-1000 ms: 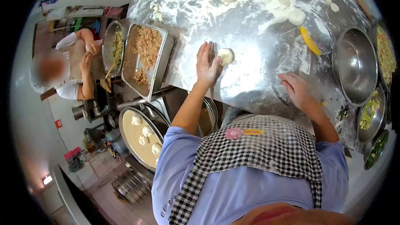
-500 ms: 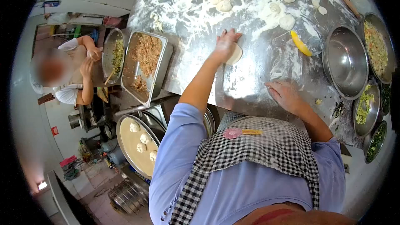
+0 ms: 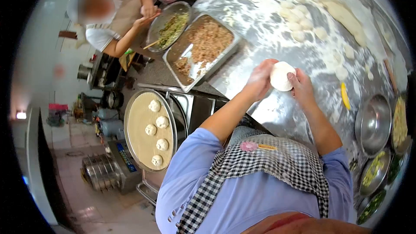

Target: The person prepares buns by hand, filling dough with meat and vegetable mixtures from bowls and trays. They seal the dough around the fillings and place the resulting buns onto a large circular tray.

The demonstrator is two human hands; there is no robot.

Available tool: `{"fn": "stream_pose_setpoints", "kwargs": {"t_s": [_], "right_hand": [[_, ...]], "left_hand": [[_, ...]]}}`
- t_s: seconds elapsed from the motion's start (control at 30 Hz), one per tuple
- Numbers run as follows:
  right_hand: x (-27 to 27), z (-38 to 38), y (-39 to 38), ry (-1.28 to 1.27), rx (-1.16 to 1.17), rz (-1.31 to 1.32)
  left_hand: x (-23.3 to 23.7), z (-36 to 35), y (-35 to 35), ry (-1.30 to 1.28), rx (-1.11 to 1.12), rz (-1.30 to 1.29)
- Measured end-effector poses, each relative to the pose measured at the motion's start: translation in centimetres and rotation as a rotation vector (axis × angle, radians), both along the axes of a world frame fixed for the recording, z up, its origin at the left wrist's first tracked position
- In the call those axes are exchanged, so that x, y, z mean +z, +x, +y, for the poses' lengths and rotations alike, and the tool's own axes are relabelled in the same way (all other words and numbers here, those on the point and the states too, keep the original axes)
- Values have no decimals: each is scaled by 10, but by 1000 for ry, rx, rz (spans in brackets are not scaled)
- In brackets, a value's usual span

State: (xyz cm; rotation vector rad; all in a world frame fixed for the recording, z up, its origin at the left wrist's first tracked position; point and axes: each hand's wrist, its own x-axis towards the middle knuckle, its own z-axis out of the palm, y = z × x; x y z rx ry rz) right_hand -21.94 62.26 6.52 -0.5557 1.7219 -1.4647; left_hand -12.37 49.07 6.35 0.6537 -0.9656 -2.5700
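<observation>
A round, flat dough wrapper (image 3: 282, 77) is held up above the floury metal table between my two hands. My left hand (image 3: 261, 79) supports its left edge, with the fingers partly hidden behind it. My right hand (image 3: 302, 86) pinches the right edge, the thumb lying on the front face. To the left of my hands is a deep metal pan (image 3: 236, 45) with minced filling (image 3: 210, 41). Several dough pieces (image 3: 299, 21) lie in flour at the back of the table, and a long dough roll (image 3: 344, 19) is beyond them.
A round tray (image 3: 139, 121) with several shaped buns stands lower left. Across the pan, a co-worker's hands (image 3: 148, 14) are over a bowl of green filling (image 3: 173, 30). A yellow scraper (image 3: 345, 96), a metal bowl (image 3: 373, 125) and bowls of chopped vegetables (image 3: 373, 169) line the right.
The dough wrapper has come up off the table in my left hand. My right hand has left the table edge and taken its other side. The view has turned left.
</observation>
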Motion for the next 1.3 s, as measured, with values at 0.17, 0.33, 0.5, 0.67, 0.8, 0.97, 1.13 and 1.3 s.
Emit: {"fn": "stream_pose_setpoints", "kwargs": {"t_s": [0.17,0.33,0.5,0.67,0.8,0.97,1.13,1.3], "right_hand": [[45,-111,35,-1,355,726],[76,-256,52,-5,368,1178],[33,-425,53,-158,499,1800],[-1,-522,57,166,861,1819],[10,-558,67,387,1082,1786],[35,-575,97,285,1325,1417],[33,-576,97,539,1412,1481],[60,-583,78,641,1276,1465]], "left_hand": [[-7,-72,73,-944,84,-98],[-10,-162,120,92,242,299],[3,-259,183,-211,559,26],[21,-344,239,-280,633,-159],[29,-395,255,-430,690,-230],[28,-439,249,-437,641,-370],[10,-460,225,-417,615,-251],[2,-475,213,-463,503,-271]]}}
